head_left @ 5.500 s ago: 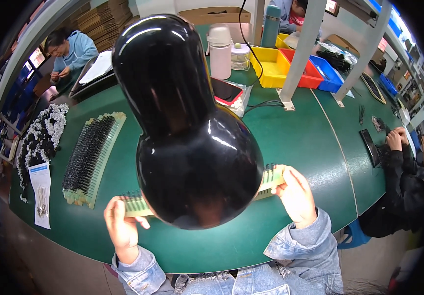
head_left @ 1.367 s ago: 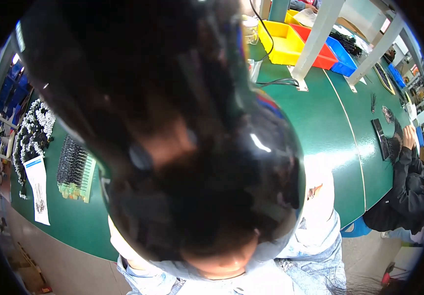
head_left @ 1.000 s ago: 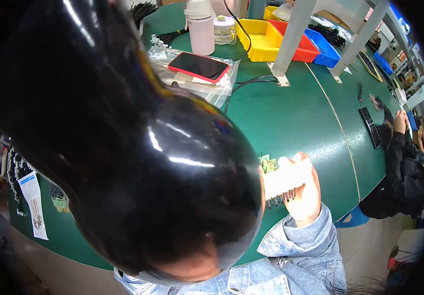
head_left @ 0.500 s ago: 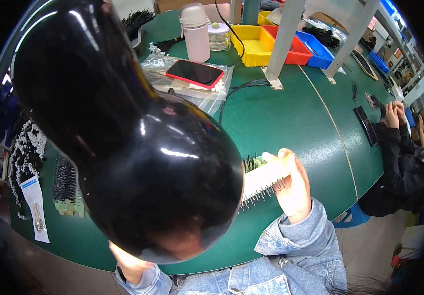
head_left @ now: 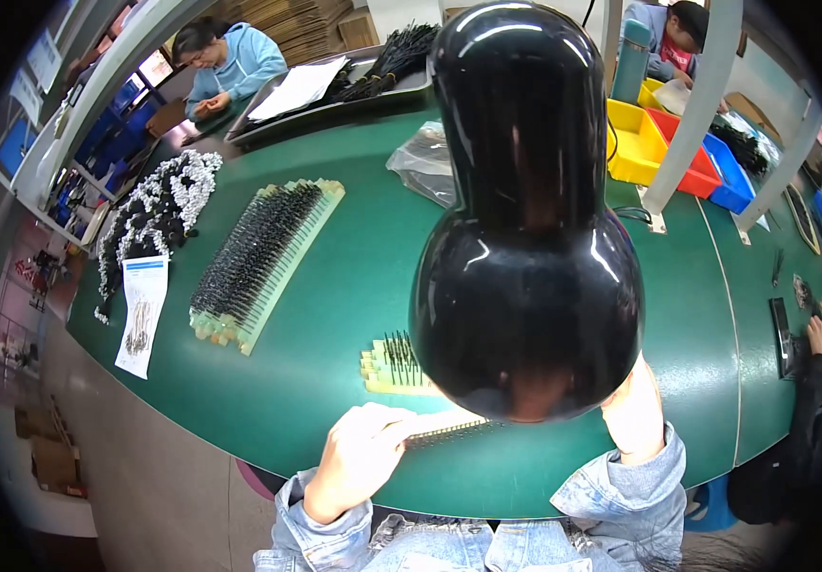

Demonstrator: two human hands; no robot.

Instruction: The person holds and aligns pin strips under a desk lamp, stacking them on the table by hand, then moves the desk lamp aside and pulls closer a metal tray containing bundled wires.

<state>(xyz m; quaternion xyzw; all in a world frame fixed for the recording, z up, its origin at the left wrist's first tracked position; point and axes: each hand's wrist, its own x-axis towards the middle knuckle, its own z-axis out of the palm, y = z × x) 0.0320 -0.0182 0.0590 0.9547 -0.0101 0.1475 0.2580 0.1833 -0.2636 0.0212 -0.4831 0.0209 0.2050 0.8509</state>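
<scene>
My left hand (head_left: pixel 359 456) is closed on the left end of a pale strip (head_left: pixel 446 421) that carries a row of thin dark pins. Across the near side of the table, my right hand (head_left: pixel 634 416) is partly covered by a large glossy black bulbous object (head_left: pixel 525 315), so its fingers are hidden. That black shape also covers the strip's right part. Just beyond the strip stands a pale green stack of strips (head_left: pixel 395 374) with upright black pins, cut off from sight by the black object.
A larger rack of pinned strips (head_left: pixel 263 257) lies left on the green table (head_left: pixel 335 315). Beside it are a white packet (head_left: pixel 144 319) and black-and-white parts (head_left: pixel 158 205). A tray (head_left: pixel 335 110) sits behind; yellow (head_left: pixel 632 143), red and blue bins stand right. Co-workers sit around the table.
The view has swung left, and the black object appears farther right. My left hand, mostly hidden before, now shows gripping the strip. My right hand, earlier seen holding the strip, is now partly hidden.
</scene>
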